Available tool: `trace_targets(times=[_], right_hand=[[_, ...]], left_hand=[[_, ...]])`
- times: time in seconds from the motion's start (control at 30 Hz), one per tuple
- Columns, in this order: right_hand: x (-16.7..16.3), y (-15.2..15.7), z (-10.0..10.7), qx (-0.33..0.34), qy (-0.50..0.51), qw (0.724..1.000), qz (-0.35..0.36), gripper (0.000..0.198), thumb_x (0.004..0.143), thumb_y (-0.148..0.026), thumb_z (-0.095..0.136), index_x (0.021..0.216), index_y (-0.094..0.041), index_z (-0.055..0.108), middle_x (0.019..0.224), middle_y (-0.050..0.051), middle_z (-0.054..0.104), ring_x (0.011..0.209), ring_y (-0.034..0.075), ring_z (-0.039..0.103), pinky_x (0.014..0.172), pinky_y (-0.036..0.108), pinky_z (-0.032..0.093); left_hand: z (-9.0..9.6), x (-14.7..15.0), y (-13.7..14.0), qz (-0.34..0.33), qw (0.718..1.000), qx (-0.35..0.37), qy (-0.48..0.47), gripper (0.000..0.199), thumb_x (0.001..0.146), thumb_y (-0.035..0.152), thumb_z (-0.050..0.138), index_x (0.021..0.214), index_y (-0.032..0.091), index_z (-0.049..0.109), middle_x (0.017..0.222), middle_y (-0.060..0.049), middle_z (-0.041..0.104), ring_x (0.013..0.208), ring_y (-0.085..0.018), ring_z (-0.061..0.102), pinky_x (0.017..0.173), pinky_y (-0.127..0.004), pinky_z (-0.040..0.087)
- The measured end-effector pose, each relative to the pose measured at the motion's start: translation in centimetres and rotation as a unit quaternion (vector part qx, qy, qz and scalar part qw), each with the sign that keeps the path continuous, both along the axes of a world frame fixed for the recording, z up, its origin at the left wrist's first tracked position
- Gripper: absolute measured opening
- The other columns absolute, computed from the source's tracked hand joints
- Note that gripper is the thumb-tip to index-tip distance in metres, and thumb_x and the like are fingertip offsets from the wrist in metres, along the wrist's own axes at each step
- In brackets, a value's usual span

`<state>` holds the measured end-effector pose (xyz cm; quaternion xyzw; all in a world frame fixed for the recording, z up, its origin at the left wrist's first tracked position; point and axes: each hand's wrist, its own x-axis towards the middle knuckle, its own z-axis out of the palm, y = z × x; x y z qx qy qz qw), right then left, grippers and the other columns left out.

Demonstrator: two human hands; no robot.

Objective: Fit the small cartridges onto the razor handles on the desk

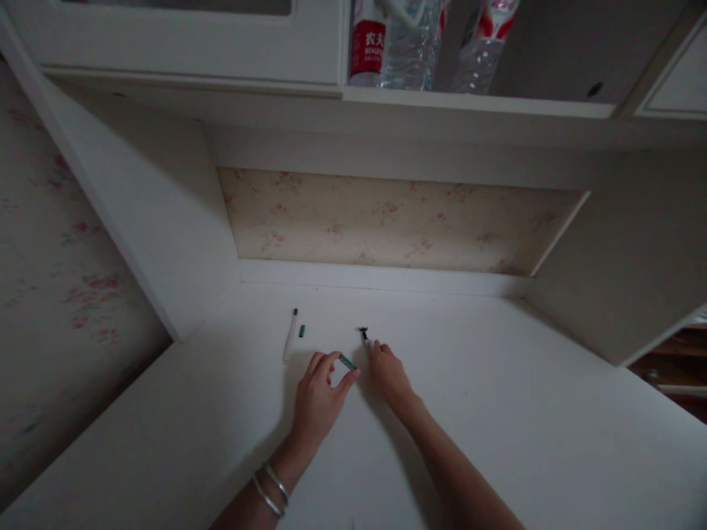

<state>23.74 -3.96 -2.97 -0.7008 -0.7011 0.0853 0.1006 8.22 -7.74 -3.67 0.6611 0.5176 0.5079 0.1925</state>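
On the white desk (497, 383) two bare hands lie close together, a little before the back wall with the flowered paper. The left hand (317, 397) pinches a small green piece (347, 361) between thumb and forefinger; the fingers are narrow around it, and the piece sticks out to the right and a little up, so its long axis runs on a slant toward the other hand. The wrist of this arm carries two silver bangles (270, 489).

The right hand (388, 372) rests palm down on the desk, with its fingers reaching forward to a small black part (363, 333). The fingertips are at this part or just beside it (I cannot tell if they really touch or grip it, the picture is too dark and the part too small). So the black part lies directly ahead of the right hand, and the green piece lies between both hands, nearer to the left one.

To the left and ahead of the left hand there is a white pen body (290, 335), lying almost straight away from the person, and just beside it a second small green bit (301, 331), apart from both hands.

On the shelf above stand some plastic water bottles (409, 44)
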Motion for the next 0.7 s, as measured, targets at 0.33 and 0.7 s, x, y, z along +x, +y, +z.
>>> trace_targets(times=[0.33,0.7], right_hand=[[1.7,-1.5,-0.3,0.103,0.287,0.952,0.042,0.032,0.094,-0.034,0.04,0.096,-0.015,0.066,0.09,0.007,0.066,0.079,0.019,0.06,0.072,0.026,0.043],[0.7,-2.7,0.4,-0.015,0.53,0.842,0.1,0.03,0.079,-0.042,0.059,0.076,-0.015,0.072,0.072,0.002,0.064,0.069,0.017,0.053,0.064,0.025,0.038]], left_hand=[[-0.2,0.1,-0.2,0.007,0.997,0.015,0.07,0.035,0.079,0.044,0.064,0.106,0.023,0.059,0.085,-0.001,0.055,0.063,-0.015,0.052,0.063,-0.028,0.042],[-0.6,0.2,-0.6,-0.015,0.983,0.031,0.181,0.038,0.083,0.032,0.063,0.118,0.023,0.053,0.1,-0.004,0.059,0.081,-0.018,0.061,0.067,-0.027,0.049]])
